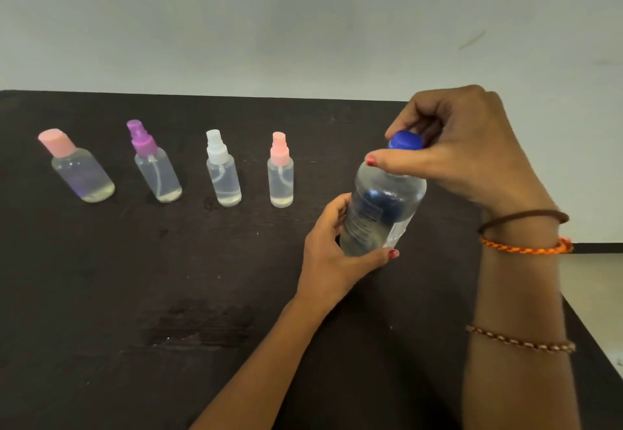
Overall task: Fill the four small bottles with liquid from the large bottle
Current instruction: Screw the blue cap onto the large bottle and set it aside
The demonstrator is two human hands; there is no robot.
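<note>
The large clear bottle [381, 207] stands on the dark table, slightly tilted, with liquid inside. My left hand [332, 251] grips its lower body. My right hand [462, 146] is closed from above on its blue cap [404, 141]. To the left stands a row of small clear bottles, all capped and holding clear liquid: one with a pink flip cap [81, 170], one with a purple spray top [156, 166], one with a white spray top [223, 173], one with a pink spray top [280, 173].
The dark table [135, 278] ends at a pale wall behind the bottles. Its right edge runs diagonally at the lower right. A wet-looking smear [202, 325] marks the table in front of the row.
</note>
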